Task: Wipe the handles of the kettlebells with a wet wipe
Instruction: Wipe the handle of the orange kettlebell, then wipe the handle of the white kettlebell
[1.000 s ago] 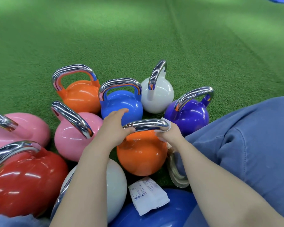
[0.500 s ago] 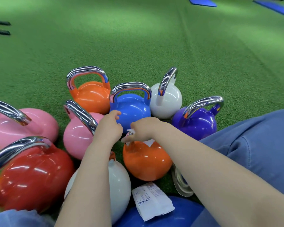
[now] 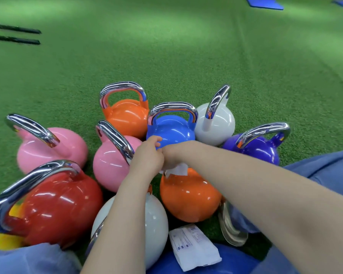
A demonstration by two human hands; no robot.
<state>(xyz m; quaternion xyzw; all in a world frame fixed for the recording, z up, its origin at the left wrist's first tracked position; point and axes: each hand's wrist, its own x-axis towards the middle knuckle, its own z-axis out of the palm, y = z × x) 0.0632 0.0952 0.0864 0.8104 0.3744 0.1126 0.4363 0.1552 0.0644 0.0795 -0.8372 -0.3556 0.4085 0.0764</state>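
I see both hands meeting over the near orange kettlebell [image 3: 188,196], right above where its handle must be; the handle itself is hidden under them. My right hand [image 3: 174,153] reaches in from the right with its fingers curled down, and a crumpled white wet wipe [image 3: 177,170] sticks out from beneath it, lying against the top of the orange ball, so the fingers look clamped on the wipe. My left hand [image 3: 147,157] comes up from below, touching the right one, its fingers bent over the same spot; I cannot tell whether they close round the hidden handle or only rest there. Just behind the hands stands a blue kettlebell [image 3: 171,129] with its chrome handle upright, flanked by a far orange kettlebell [image 3: 127,115] and a far white kettlebell [image 3: 216,123]. A purple kettlebell [image 3: 253,149] sits to the right, two pink kettlebells [image 3: 52,149] [image 3: 111,165] to the left, and a red kettlebell [image 3: 55,208] nearest on the left. A near white kettlebell [image 3: 152,226] lies partly under my left forearm. A white wipe packet [image 3: 194,247] rests on a big blue ball-shaped thing [image 3: 236,262] at the bottom edge. Everything stands on green turf [image 3: 166,46].
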